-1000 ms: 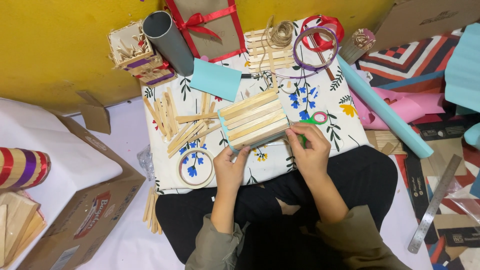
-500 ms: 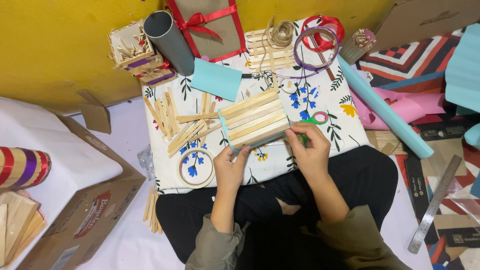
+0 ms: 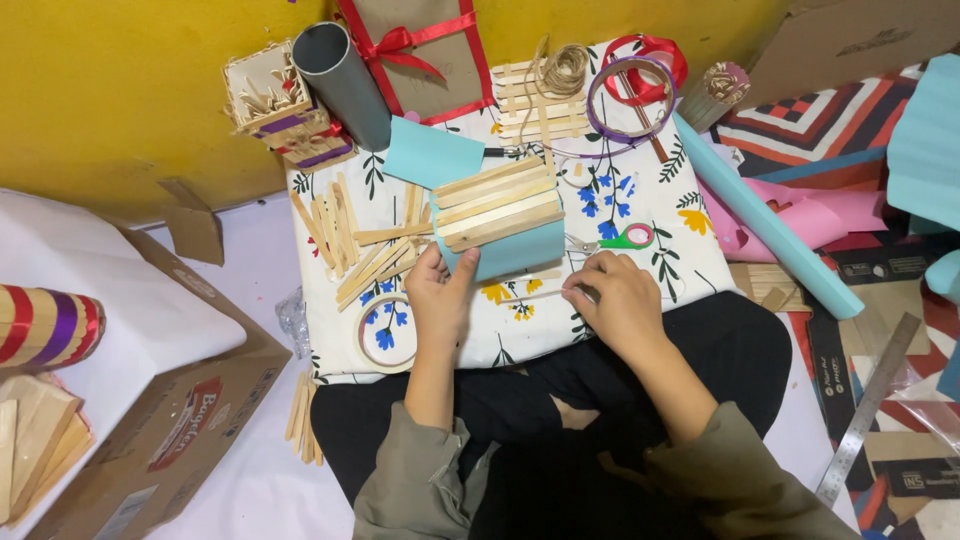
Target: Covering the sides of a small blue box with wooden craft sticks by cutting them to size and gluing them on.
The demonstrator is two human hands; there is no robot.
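- Two bare hands work over a floral-print board point(image 3: 640, 300) laid across the seated person's lap, seen from above.
- The left hand point(image 3: 440, 300) grips the near left corner of a blue card panel point(image 3: 515, 250), thumb pressed on its face; the fingers behind the card are hidden.
- Flat wooden sticks point(image 3: 495, 205) lie side by side across the panel's top, covering most of it.
- The right hand point(image 3: 615, 300) rests on the board just right of the panel, fingers curled around a thin stick point(image 3: 535, 294); how tightly it pinches cannot be told, since the fingertips are hidden.
- Small green-handled scissors point(image 3: 625, 238) lie just beyond that hand, blades partly hidden behind the panel.
- Loose sticks point(image 3: 345, 235) lie scattered to the left, a tape ring point(image 3: 385, 335) sits near the left wrist.
- A metal ruler point(image 3: 870, 405) lies at the right; a cardboard box point(image 3: 150, 440) is cut off at the lower left.
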